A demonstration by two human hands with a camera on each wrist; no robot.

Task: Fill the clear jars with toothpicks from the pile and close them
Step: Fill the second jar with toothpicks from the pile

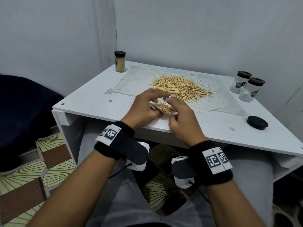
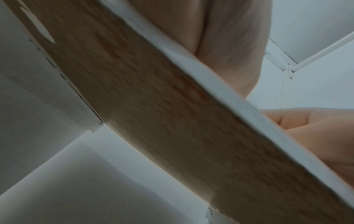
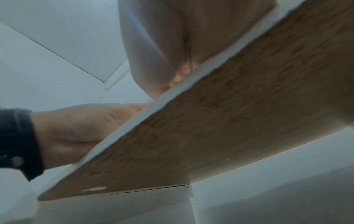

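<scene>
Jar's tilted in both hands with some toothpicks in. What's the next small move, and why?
Probably nudge the bundle deeper with the right hand while the left hand steadies the clear plastic jar: it lies tilted and only partly filled, the loose toothpick pile remains, and its round black lid sits apart.

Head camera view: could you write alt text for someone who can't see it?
Two hands, the left hand and the right hand, hold a tilted clear jar partly filled with toothpicks at the near edge of a white table. Behind lies the toothpick pile; a filled jar stands far left, two empty lidded jars and a loose black lid right.
</scene>
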